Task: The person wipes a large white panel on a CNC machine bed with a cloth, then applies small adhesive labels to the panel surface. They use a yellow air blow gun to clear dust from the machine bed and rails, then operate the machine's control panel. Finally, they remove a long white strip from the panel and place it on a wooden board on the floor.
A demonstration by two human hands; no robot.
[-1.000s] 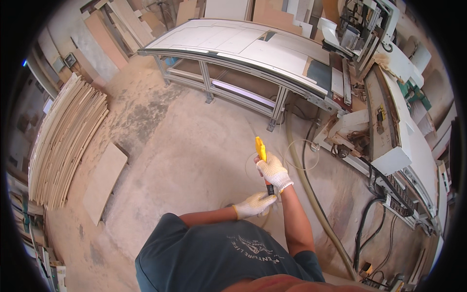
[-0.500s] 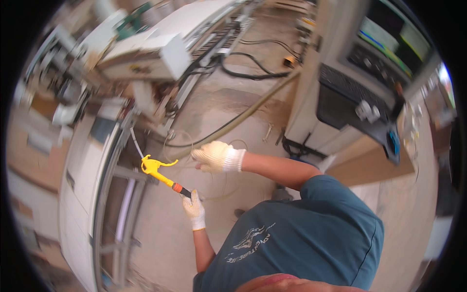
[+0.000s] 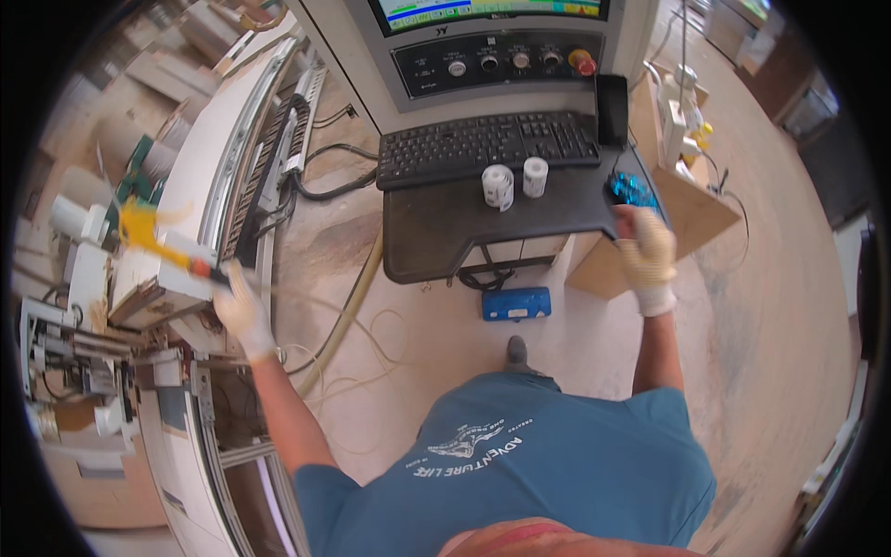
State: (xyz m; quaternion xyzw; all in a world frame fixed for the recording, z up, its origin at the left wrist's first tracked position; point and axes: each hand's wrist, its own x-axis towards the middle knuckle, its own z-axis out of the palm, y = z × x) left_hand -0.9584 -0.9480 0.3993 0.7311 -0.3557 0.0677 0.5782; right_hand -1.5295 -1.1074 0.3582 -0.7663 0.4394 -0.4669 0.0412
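My left hand (image 3: 243, 316), in a pale knitted glove, is closed around the dark hose end of a yellow air blow gun (image 3: 148, 234). The gun, blurred by motion, points up and left with its thin nozzle, over the white machine's near end. An orange-red collar sits between the gun and my glove. My right hand (image 3: 645, 255), gloved with fingertips bare, is beside the right front corner of a black keyboard tray (image 3: 432, 232). Its fingers are loosely bent and hold nothing that I can see. Just beyond the fingertips lies a blue-and-black mouse (image 3: 633, 189).
A black keyboard (image 3: 487, 147) and two white label rolls (image 3: 498, 187) rest on the tray, below a control panel with a red button (image 3: 582, 63). A blue box (image 3: 516, 304) stands on the floor. Thin hose (image 3: 385, 339) loops there. A long white machine (image 3: 218, 139) runs along the left.
My view has turned right, toward the console. My left hand still holds the blow gun, now farther from my right hand. My right hand has moved to the tray corner by the mouse.
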